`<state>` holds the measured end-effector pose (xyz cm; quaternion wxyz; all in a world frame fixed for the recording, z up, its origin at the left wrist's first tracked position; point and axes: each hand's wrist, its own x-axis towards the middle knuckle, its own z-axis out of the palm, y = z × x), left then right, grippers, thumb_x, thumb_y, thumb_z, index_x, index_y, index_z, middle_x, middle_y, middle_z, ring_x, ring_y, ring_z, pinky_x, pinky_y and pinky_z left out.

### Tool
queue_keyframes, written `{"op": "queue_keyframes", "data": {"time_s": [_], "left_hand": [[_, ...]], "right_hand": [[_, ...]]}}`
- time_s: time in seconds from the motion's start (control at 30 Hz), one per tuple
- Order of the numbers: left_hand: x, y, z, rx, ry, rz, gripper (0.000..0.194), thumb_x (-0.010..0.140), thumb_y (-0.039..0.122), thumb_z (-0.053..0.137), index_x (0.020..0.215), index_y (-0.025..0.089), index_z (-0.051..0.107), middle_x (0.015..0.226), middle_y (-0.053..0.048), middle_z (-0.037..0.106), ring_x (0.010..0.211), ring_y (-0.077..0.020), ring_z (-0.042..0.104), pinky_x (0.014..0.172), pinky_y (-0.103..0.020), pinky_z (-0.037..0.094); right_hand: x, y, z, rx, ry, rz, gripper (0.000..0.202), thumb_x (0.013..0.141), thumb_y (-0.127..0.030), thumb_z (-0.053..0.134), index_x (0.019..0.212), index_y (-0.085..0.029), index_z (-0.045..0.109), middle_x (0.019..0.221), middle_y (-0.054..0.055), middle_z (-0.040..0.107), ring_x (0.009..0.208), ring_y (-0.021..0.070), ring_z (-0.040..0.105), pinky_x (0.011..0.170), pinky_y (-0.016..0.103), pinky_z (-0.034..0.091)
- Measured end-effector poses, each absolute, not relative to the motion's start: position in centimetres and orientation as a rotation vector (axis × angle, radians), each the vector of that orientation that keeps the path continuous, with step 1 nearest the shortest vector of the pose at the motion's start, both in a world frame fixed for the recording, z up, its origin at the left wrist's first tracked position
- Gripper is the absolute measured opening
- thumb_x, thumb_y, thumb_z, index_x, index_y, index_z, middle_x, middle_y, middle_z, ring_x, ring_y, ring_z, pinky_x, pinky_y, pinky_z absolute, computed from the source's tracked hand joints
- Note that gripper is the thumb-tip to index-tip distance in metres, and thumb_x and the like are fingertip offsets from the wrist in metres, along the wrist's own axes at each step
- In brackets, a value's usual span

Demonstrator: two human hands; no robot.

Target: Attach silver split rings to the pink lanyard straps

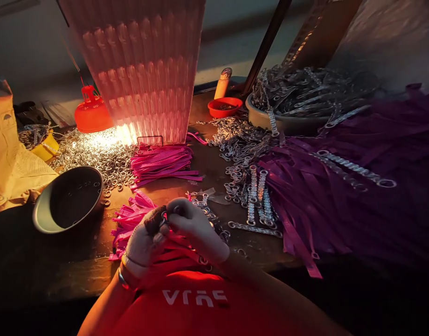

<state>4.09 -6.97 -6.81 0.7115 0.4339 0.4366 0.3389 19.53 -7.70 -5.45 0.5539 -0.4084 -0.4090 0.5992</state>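
Metal ring (163, 215) sits at the left hand's (139, 245) nearly closed fingers above pink strips (139, 205); right hand (200, 231) curls alongside, its hold unclear; fingertip work calls for steadiness

Bright pink straps (162, 163), red lamp (92, 112)

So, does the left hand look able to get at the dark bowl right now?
Probably yes: only low pink strips and bare tabletop separate the left hand and the dark bowl, though its fingers are busy close against the right hand.
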Motion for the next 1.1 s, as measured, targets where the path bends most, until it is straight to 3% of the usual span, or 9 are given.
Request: {"op": "queue_keyframes", "data": {"time_s": [0.13, 0.23, 0.33, 0.47, 0.6, 0.77, 0.87, 1.0, 1.1], "left_hand": [[4.2, -7.0, -7.5, 0.691, 0.763, 0.811, 0.032, 0.082, 0.038, 0.068, 0.108, 0.021, 0.063, 0.063, 0.005, 0.046, 0.037, -0.0016, 0.018, 0.031, -0.014, 0.018], [4.8, -7.6, -7.7, 0.613, 0.682, 0.854, 0.039, 0.08, 0.031, 0.073, 0.116, 0.019, 0.063, 0.063, 0.005, 0.047, 0.038, -0.0013, 0.024, 0.033, -0.013, 0.022], [5.4, -8.4, -7.4, 0.648, 0.688, 0.962, 0.046, 0.085, 0.034, 0.07, 0.127, 0.017, 0.06, 0.057, 0.006, 0.044, 0.039, -0.0031, 0.031, 0.036, -0.013, 0.028], [5.3, -8.9, -6.2, 0.853, 0.778, 1.122, 0.049, 0.092, 0.036, 0.063, 0.137, 0.02, 0.051, 0.049, 0.008, 0.043, 0.038, -0.0055, 0.034, 0.039, -0.015, 0.029], [4.6, -9.1, -4.8, 1.092, 0.949, 1.125, 0.043, 0.088, 0.03, 0.068, 0.128, 0.02, 0.056, 0.059, 0.005, 0.054, 0.046, -0.0062, 0.043, 0.044, -0.016, 0.033], [4.4, -9.0, -4.4, 0.893, 0.908, 0.947, 0.042, 0.09, 0.034, 0.061, 0.128, 0.017, 0.058, 0.048, 0.008, 0.04, 0.039, -0.0047, 0.029, 0.04, -0.016, 0.021], [4.8, -8.7, -4.9, 0.688, 0.891, 0.817, 0.051, 0.083, 0.032, 0.067, 0.131, 0.018, 0.056, 0.056, 0.007, 0.045, 0.041, -0.0039, 0.032, 0.039, -0.015, 0.021], [5.4, -9.4, -4.8, 0.704, 0.995, 0.898, 0.052, 0.086, 0.036, 0.062, 0.134, 0.021, 0.051, 0.057, 0.006, 0.05, 0.038, -0.005, 0.033, 0.036, -0.014, 0.022], [5.2, -11.1, -3.1, 0.984, 1.064, 1.086, 0.044, 0.088, 0.033, 0.064, 0.129, 0.021, 0.055, 0.061, 0.003, 0.059, 0.043, -0.0069, 0.046, 0.041, -0.016, 0.034]], "right_hand": [[19.4, -7.7, -6.1, -1.034, -1.144, 1.094, 0.011, 0.078, -0.021, 0.062, 0.089, -0.021, 0.064, 0.082, -0.001, 0.067, 0.072, 0.013, 0.06, 0.064, 0.026, 0.047], [19.8, -7.6, -6.6, -0.959, -1.422, 0.748, 0.016, 0.081, -0.013, 0.056, 0.091, -0.023, 0.065, 0.086, 0.001, 0.07, 0.077, 0.0142, 0.063, 0.072, 0.028, 0.05], [20.2, -7.3, -6.8, -0.828, -1.665, 0.435, 0.02, 0.082, -0.009, 0.055, 0.09, -0.023, 0.066, 0.085, 0.002, 0.07, 0.079, 0.0159, 0.063, 0.073, 0.03, 0.049], [19.8, -7.4, -6.5, -0.901, -1.631, 0.5, 0.023, 0.082, -0.008, 0.053, 0.093, -0.024, 0.066, 0.084, 0.001, 0.07, 0.076, 0.0148, 0.064, 0.071, 0.028, 0.05], [19.4, -7.9, -6.4, -1.011, -1.577, 0.725, 0.026, 0.081, -0.01, 0.05, 0.098, -0.024, 0.064, 0.086, -0.002, 0.071, 0.074, 0.013, 0.065, 0.067, 0.025, 0.05], [20.3, -7.9, -6.8, -0.909, -1.968, 0.192, 0.021, 0.089, -0.011, 0.049, 0.099, -0.021, 0.064, 0.085, 0.003, 0.07, 0.079, 0.0174, 0.061, 0.069, 0.03, 0.043], [20.7, -7.4, -7.6, -0.899, -2.109, -0.086, 0.013, 0.093, -0.016, 0.05, 0.096, -0.02, 0.062, 0.077, 0.003, 0.065, 0.072, 0.0185, 0.055, 0.062, 0.031, 0.036], [20.1, -6.6, -9.6, -0.979, -2.059, -0.132, 0.017, 0.092, -0.02, 0.051, 0.106, -0.018, 0.061, 0.085, 0.007, 0.067, 0.075, 0.0208, 0.056, 0.065, 0.033, 0.038], [19.8, -5.9, -10.5, -1.16, -1.931, 0.111, 0.02, 0.089, -0.01, 0.048, 0.1, -0.018, 0.063, 0.083, 0.006, 0.068, 0.076, 0.02, 0.059, 0.07, 0.032, 0.042]]}}
